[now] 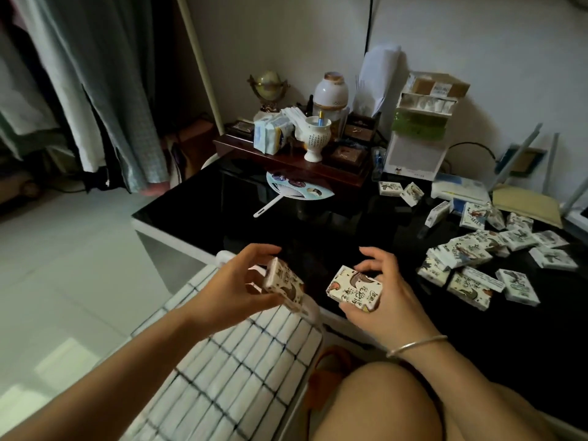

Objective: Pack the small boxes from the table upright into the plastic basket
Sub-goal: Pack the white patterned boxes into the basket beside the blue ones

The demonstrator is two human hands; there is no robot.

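My left hand (pixel 232 289) is shut on a small white box with dark drawings (pixel 283 283), held tilted over the far end of the white plastic basket (pixel 224 256). The basket lies at the lower left, filled with tight rows of upright white boxes (pixel 241 361). Just right of it, over the table's front edge, my right hand (pixel 389 300) grips a second printed box (pixel 353 289), face up. Several more of these boxes lie in a loose pile (pixel 471 265) on the right side of the black glass table (pixel 222 214).
A round paper fan (pixel 299 187) lies mid-table. Behind it a wooden tray (pixel 286 159) carries a white vase, tissue packs and a small globe. A white display stand (pixel 416 135) stands at the back right. My bare knee (pixel 381 405) is below the table edge.
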